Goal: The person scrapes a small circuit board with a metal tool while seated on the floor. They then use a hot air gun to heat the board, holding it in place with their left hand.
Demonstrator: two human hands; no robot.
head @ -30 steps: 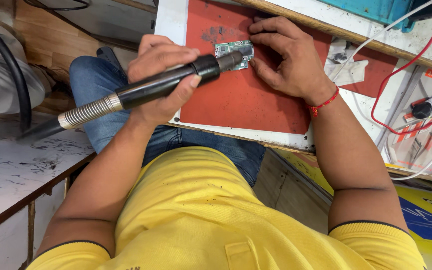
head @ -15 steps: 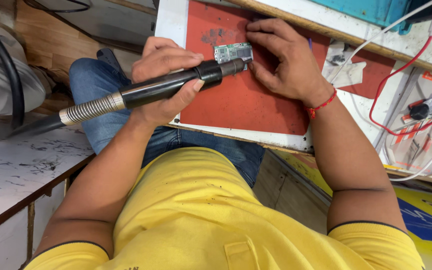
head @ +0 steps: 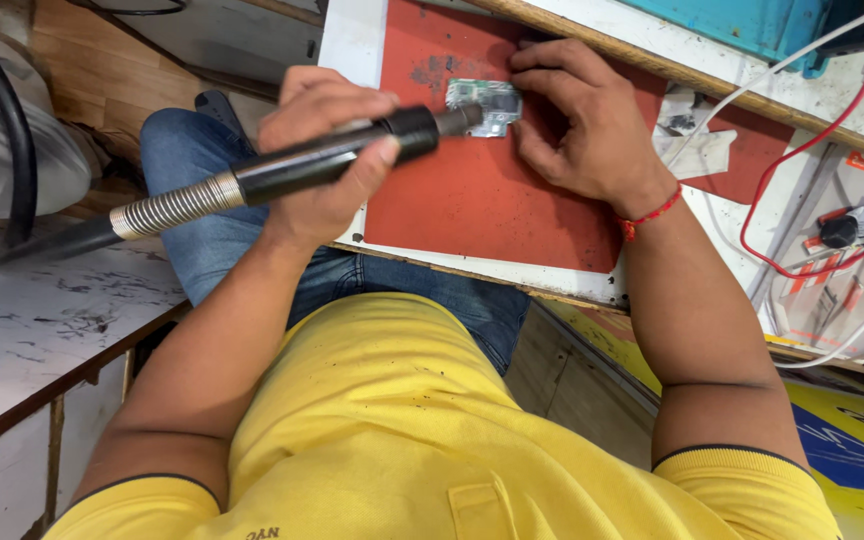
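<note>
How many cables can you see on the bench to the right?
2: a red cable looping down the bench's right side, and a white cable crossing above it towards the top edge. Others may be hidden among the clutter.

Red mat [head: 482,200] taken as landmark. A red cable [head: 782,165] and white cable [head: 752,85] are seen right of it; a teal box [head: 742,20] above; blue jeans [head: 192,190] left.

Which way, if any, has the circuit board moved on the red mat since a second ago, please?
No. The circuit board, held by the right hand, stays just right of the dark smudge on the red mat.
</note>
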